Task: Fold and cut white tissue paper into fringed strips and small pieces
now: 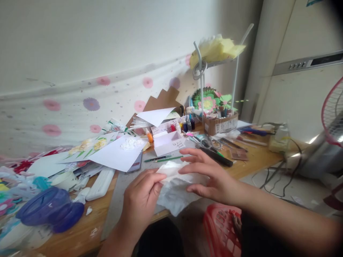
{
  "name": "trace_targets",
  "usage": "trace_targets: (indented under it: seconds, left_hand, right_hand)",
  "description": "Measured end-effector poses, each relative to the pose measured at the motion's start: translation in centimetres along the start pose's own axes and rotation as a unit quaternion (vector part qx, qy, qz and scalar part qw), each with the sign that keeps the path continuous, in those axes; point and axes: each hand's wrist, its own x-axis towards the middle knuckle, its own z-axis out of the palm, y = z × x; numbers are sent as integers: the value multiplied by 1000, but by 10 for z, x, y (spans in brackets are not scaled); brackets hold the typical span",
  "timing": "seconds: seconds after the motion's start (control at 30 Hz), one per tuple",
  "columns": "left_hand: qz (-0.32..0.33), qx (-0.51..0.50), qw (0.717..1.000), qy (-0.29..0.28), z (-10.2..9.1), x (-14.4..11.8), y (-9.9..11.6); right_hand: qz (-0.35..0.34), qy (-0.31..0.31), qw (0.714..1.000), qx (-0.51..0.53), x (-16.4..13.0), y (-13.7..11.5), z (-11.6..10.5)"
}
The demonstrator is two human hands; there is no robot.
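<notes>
A thin white tissue (175,194), soft and creased, hangs between my hands over the front edge of the table. My left hand (146,189) pinches its upper left corner between thumb and fingers. My right hand (207,173) is at the tissue's right side with its fingers stretched out and spread, the fingertips touching or just over the upper folds. Just behind lie a green pencil (168,159) and a dark pencil (155,159) on a grey mat (118,200).
A blue plastic vessel (50,208) lies at the left. White paper with white scraps (131,143), a small white box (168,143), scissors (210,142) and a black-handled tool (217,157) lie behind. A red basket (222,228) stands below; a pink fan (333,110) is at right.
</notes>
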Motion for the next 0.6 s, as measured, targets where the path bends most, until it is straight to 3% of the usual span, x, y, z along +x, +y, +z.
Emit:
trace_targets:
  seconds: [0.1, 0.23, 0.43, 0.6]
  left_hand:
    - [-1, 25, 1000, -18, -5, 5, 5]
    - [-60, 26, 997, -40, -11, 7, 10]
    - [-208, 22, 978, -1, -15, 4, 11]
    - [-250, 12, 968, 18, -14, 5, 17]
  right_hand:
    - [55, -8, 998, 2, 6, -5, 3]
    - [126, -74, 989, -7, 8, -2, 3]
    - [201, -126, 970, -51, 4, 4, -2]
    - [243, -109, 963, 32, 0, 7, -9]
